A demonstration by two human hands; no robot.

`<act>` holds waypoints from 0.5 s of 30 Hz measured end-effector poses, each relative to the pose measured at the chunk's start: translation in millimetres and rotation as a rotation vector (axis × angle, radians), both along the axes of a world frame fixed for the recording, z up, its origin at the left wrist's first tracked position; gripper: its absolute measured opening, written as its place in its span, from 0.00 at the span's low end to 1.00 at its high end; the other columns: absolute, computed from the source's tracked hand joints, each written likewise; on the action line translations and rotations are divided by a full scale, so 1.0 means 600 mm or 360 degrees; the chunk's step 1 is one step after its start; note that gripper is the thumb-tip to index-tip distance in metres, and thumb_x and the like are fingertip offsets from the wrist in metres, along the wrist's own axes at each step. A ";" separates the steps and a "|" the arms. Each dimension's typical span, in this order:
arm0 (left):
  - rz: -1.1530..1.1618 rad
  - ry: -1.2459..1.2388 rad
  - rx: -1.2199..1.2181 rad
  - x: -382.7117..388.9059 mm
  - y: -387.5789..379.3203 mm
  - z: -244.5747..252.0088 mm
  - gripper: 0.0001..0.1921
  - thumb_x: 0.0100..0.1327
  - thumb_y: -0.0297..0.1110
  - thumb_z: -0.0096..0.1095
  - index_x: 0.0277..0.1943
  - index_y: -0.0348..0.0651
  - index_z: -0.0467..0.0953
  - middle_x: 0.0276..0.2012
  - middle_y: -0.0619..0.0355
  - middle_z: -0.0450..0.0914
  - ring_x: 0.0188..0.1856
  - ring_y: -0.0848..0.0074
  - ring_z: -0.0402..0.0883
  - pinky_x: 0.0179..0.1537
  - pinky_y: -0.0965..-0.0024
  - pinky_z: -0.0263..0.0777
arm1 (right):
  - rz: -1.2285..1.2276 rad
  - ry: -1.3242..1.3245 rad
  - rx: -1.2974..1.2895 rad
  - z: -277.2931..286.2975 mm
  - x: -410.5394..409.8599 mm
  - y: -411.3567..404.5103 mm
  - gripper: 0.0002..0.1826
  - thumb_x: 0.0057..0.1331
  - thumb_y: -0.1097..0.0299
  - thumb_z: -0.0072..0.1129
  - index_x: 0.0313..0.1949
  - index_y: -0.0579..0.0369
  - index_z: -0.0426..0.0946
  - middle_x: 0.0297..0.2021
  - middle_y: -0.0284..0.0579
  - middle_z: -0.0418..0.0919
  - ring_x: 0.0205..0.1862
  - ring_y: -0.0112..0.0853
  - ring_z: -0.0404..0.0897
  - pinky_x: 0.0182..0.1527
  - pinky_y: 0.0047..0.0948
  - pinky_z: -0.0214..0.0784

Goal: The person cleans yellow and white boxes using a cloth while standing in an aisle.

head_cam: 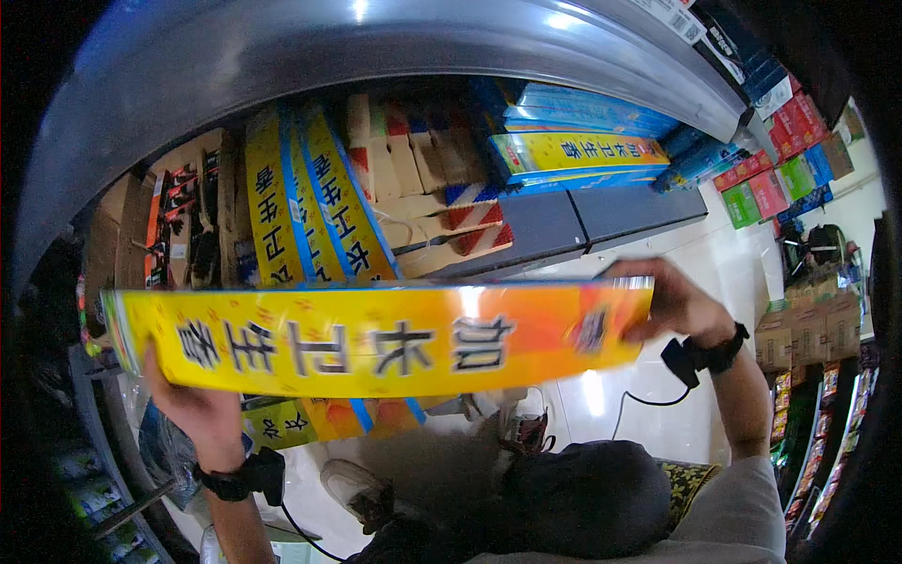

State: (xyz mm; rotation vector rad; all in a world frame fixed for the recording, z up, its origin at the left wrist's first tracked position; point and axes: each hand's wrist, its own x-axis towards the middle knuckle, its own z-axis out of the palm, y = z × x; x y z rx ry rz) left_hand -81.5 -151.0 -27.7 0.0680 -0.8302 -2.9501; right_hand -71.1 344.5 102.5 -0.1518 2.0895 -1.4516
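Observation:
My left hand [194, 416] grips the left end of a long, narrow yellow-and-orange carton [416, 345] that bears large dark writing. At its other end my right hand [680, 299] wraps around the orange edge. The carton is held level across the front of the shelf and looks slightly blurred. Behind it, similar yellow cartons with blue sides [320, 190] lean on the shelf, their lower ends hidden. Another yellow carton [585, 151] lies on a stack of blue-sided ones to the right. Below the held carton, more such cartons [303, 423] show in part.
A grey metal shelf [394, 42] overhangs the goods. Flat wooden pieces with striped ends [451, 229] lie between the cartons. At left stands a cardboard box [229, 211] of dark-handled items. Cardboard boxes [810, 328] are stacked at right. My bent knee [585, 486] is close below.

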 end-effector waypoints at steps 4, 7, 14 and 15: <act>-0.0257 -0.0227 -0.0123 0.021 0.122 0.018 0.26 0.67 0.42 0.48 0.65 0.41 0.60 0.62 0.50 0.67 0.63 0.61 0.66 0.66 0.52 0.56 | -0.1254 0.0103 -0.0527 -0.067 -0.027 0.114 0.27 0.58 0.67 0.63 0.56 0.60 0.68 0.49 0.44 0.77 0.46 0.31 0.78 0.51 0.26 0.69; -0.0653 -0.0325 -0.0176 -0.003 0.241 0.048 0.24 0.67 0.43 0.50 0.63 0.44 0.62 0.62 0.52 0.68 0.64 0.61 0.65 0.66 0.50 0.55 | -0.1378 0.0659 -0.0480 -0.139 -0.066 0.191 0.25 0.66 0.67 0.55 0.59 0.62 0.61 0.54 0.48 0.73 0.48 0.31 0.77 0.52 0.26 0.70; -0.0719 -0.0342 -0.0093 -0.131 0.480 0.077 0.25 0.69 0.43 0.51 0.62 0.38 0.62 0.60 0.48 0.68 0.64 0.60 0.65 0.69 0.57 0.53 | -0.1522 -0.0186 -0.1638 -0.160 -0.130 0.090 0.30 0.69 0.57 0.52 0.61 0.67 0.57 0.47 0.59 0.73 0.49 0.40 0.76 0.52 0.31 0.72; -0.0756 -0.0352 -0.0017 -0.148 0.510 0.068 0.25 0.69 0.44 0.51 0.62 0.38 0.61 0.61 0.47 0.67 0.64 0.60 0.65 0.69 0.58 0.53 | -0.1513 -0.0223 -0.1668 -0.174 -0.137 0.089 0.30 0.69 0.57 0.52 0.61 0.67 0.57 0.47 0.59 0.73 0.49 0.40 0.76 0.52 0.31 0.72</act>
